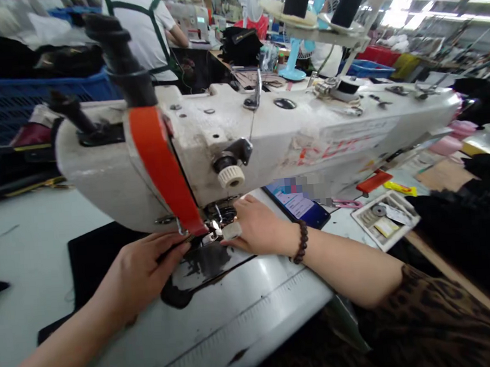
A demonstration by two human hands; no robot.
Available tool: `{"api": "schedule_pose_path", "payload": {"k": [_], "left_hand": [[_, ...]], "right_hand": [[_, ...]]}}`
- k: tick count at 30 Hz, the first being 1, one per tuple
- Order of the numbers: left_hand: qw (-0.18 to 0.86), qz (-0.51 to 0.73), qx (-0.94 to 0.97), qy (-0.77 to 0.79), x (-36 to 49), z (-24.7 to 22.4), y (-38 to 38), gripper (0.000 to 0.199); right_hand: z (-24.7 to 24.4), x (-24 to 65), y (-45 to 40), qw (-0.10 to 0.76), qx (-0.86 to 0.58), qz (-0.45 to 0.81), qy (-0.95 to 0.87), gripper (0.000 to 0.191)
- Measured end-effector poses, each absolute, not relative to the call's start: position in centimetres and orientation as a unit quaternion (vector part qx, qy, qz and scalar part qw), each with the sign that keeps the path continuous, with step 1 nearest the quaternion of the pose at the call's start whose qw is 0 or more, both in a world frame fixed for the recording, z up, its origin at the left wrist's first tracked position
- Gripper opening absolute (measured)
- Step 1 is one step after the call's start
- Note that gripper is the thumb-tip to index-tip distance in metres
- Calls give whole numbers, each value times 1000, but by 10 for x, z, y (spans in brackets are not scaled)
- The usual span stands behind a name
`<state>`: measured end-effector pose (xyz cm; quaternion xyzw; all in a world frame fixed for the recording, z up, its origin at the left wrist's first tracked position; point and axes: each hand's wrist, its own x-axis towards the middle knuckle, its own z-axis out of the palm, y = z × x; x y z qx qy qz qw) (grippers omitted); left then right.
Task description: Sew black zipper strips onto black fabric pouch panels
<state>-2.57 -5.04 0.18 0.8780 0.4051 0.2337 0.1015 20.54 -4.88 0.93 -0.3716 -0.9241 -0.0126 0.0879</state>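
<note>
A white sewing machine (267, 142) with an orange strip down its head stands across the table. My left hand (145, 265) is closed in a pinch at the left of the presser foot (213, 234), on the edge of a black fabric piece (92, 258). That fabric lies flat on the table, partly under my forearm and the machine head. My right hand (259, 227), with a beaded bracelet at the wrist, curls close to the right side of the presser foot. Its fingertips are partly hidden by the machine parts, and what they hold cannot be made out.
Behind my right hand lies a phone (300, 204) with its screen lit. A small white tray (387, 243) of bobbins and bits is at the right, near a yellow cutter (400, 188). Blue crates (35, 104) stand at the back left; a person (142, 39) sits beyond.
</note>
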Motion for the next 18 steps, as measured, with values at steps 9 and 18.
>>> {"api": "schedule_pose_path", "payload": {"k": [9,18], "left_hand": [[92,245,882,392,-24,2,-50,34],[68,224,898,372,-24,5,-52,25]], "right_hand": [[10,205,-56,80,-340,-31,-937,28],[38,226,-54,-11,-242,91,-966,39]]}}
